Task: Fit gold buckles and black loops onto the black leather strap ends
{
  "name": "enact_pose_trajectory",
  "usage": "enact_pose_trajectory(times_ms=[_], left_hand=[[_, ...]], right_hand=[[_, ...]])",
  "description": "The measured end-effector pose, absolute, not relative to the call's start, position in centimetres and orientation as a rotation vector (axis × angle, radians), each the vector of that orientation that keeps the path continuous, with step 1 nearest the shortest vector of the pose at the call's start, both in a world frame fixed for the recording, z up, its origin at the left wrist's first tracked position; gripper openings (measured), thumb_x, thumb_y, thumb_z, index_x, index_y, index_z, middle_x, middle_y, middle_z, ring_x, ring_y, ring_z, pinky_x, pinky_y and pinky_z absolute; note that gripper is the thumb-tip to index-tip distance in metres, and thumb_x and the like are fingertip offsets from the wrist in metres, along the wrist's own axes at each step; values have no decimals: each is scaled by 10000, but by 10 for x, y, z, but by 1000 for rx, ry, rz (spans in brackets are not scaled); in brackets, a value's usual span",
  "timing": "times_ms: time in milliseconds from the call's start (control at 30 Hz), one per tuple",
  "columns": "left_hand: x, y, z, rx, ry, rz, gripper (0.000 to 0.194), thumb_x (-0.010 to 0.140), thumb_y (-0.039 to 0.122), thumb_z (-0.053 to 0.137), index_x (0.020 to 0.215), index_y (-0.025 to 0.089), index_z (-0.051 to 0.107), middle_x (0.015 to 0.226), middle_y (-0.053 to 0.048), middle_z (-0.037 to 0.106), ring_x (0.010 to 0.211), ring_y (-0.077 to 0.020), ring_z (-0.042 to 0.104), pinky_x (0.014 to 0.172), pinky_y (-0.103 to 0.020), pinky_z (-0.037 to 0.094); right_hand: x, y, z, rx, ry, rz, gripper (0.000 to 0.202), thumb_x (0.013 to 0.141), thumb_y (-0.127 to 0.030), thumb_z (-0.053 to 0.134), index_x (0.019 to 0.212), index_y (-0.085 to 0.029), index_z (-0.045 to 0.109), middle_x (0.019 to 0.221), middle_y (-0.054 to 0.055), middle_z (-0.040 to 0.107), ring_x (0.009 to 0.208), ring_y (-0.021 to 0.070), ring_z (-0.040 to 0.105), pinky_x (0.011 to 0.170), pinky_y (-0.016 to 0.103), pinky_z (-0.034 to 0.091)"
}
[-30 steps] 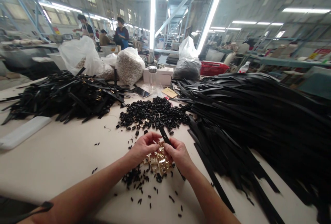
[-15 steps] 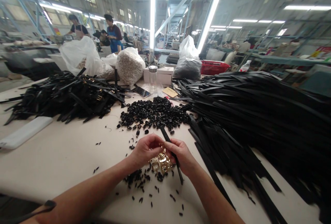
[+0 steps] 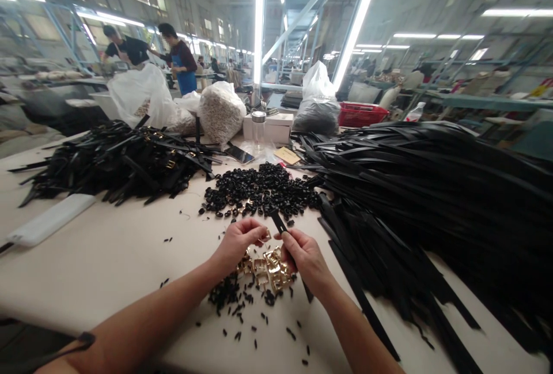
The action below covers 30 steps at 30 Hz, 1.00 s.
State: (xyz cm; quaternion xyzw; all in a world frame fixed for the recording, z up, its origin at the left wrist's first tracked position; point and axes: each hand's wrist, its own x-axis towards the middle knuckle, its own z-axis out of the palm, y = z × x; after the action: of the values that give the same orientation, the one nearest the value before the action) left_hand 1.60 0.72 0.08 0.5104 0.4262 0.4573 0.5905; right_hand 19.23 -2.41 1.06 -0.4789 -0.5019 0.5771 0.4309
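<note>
My right hand (image 3: 306, 256) grips a black strap (image 3: 279, 222), whose slotted end points away from me. In my left hand (image 3: 242, 241) a small gold buckle (image 3: 266, 236) is pinched between thumb and fingers, a little left of the strap and apart from it. Beneath both hands lies a heap of gold buckles (image 3: 273, 267). Small black cut-out bits (image 3: 228, 291) are scattered around that heap. Just beyond my hands spreads a pile of black strap loops (image 3: 259, 189).
Long black straps (image 3: 415, 172) cover the table's right side. Buckled straps (image 3: 108, 158) are piled at left, near a white flat bar (image 3: 52, 221). Behind stand a glass jar (image 3: 258, 127), a phone (image 3: 239, 154), filled plastic bags (image 3: 222, 110) and a red basket (image 3: 362, 113). Two people work farther back.
My hands have drawn slightly apart, showing the gold buckle in my left fingers and more of the buckle heap. The strap in my right hand now shows its slot. The view has shifted a little.
</note>
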Motion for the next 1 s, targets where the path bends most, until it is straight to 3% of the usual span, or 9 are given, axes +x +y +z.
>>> enact_pose_trajectory(times_ms=[133, 367, 600, 1000], left_hand=[[13, 15, -5, 889, 927, 1114, 247, 724, 359, 750, 750, 136, 647, 780, -46, 682, 744, -147, 630, 710, -254, 508], [13, 16, -1, 668, 821, 1172, 258, 663, 319, 799, 774, 135, 655, 786, -36, 684, 781, -159, 656, 771, -268, 516], [14, 10, 1, 794, 780, 1159, 222, 739, 330, 754, 783, 132, 664, 840, -54, 696, 813, -152, 636, 812, -283, 515], [11, 10, 7, 1062, 966, 1211, 193, 713, 353, 756, 748, 167, 715, 894, -56, 691, 831, -167, 607, 785, -272, 488]], right_hand=[[196, -26, 13, -1282, -1471, 1326, 298, 879, -433, 511, 779, -168, 604, 516, -52, 504, 394, 68, 405, 381, 176, 296], [185, -33, 13, -1335, -1828, 1098, 274, 873, -280, 477, 615, -188, 494, 544, -32, 534, 483, 92, 453, 455, 192, 310], [185, -32, 12, -1416, -1764, 1015, 294, 897, -324, 463, 638, -191, 507, 553, -29, 527, 515, 109, 477, 487, 209, 319], [187, -31, 13, -1385, -1720, 1025, 296, 907, -351, 462, 679, -191, 561, 552, -28, 529, 513, 117, 482, 491, 216, 325]])
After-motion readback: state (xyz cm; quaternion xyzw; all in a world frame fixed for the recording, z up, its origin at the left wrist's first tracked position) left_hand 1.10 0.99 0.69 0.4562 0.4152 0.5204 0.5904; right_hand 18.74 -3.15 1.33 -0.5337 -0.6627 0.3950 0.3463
